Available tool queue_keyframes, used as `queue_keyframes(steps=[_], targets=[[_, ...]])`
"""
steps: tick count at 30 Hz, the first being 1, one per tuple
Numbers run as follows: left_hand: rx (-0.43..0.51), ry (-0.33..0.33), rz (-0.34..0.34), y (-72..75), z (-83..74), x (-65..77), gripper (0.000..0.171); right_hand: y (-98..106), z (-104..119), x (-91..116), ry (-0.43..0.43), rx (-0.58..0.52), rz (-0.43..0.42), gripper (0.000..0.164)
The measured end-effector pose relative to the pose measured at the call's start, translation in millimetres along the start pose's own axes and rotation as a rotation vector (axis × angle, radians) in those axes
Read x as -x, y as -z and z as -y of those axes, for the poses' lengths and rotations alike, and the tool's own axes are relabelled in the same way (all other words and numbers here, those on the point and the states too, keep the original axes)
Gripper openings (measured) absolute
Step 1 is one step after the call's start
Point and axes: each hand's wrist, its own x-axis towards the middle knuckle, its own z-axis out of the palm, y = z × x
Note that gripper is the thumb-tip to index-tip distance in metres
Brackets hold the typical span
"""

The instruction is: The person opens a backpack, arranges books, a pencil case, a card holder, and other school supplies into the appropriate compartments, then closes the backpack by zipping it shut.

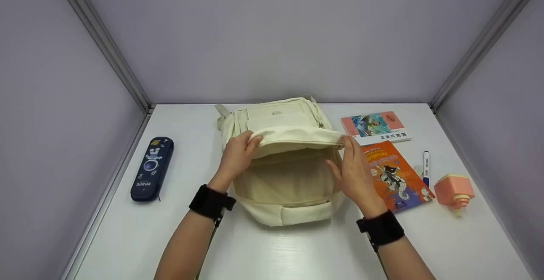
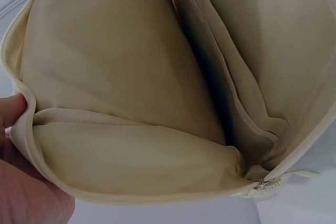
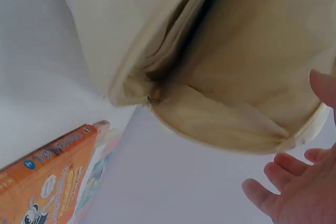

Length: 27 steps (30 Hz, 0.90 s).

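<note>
A cream backpack (image 1: pixel 276 118) lies on the white table, its main compartment unzipped and gaping toward the front. My left hand (image 1: pixel 238 152) pinches the raised edge of the opening, thumb on one side and fingers on the other, as the left wrist view also shows. At the right end of that edge is my right hand (image 1: pixel 355 171), fingers extended along the rim and thumb held apart from them. In the left wrist view the beige lining (image 2: pixel 115 51) and an inner divider (image 2: pixel 231 77) show, with no items visible inside. The zipper pull (image 2: pixel 261 184) hangs at the opening's corner.
Left of the backpack lies a dark blue pencil case (image 1: pixel 152 169). To the right are an orange comic book (image 1: pixel 393 176), a pink-and-white book (image 1: pixel 374 126) behind it, a marker (image 1: pixel 426 167) and a pink square bottle (image 1: pixel 454 190). Pale panels enclose the table at the back and sides.
</note>
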Motion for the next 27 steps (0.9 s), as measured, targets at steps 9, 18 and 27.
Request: queue_keyframes(steps=[9, 18, 27], targets=[[0.001, 0.067, -0.005, 1.8, -4.5, -21.4, 0.030, -27, 34, 28, 0.098, 0.011, 0.186, 0.057], [-0.007, 0.089, 0.005, 3.8, -5.7, -42.3, 0.033, -39, 43, 51, 0.165, -0.046, 0.757, 0.048], [-0.056, 0.166, 0.033, 19.3, -4.8, -79.4, 0.034, -31, 44, 52, 0.152, -0.088, 0.869, 0.035]])
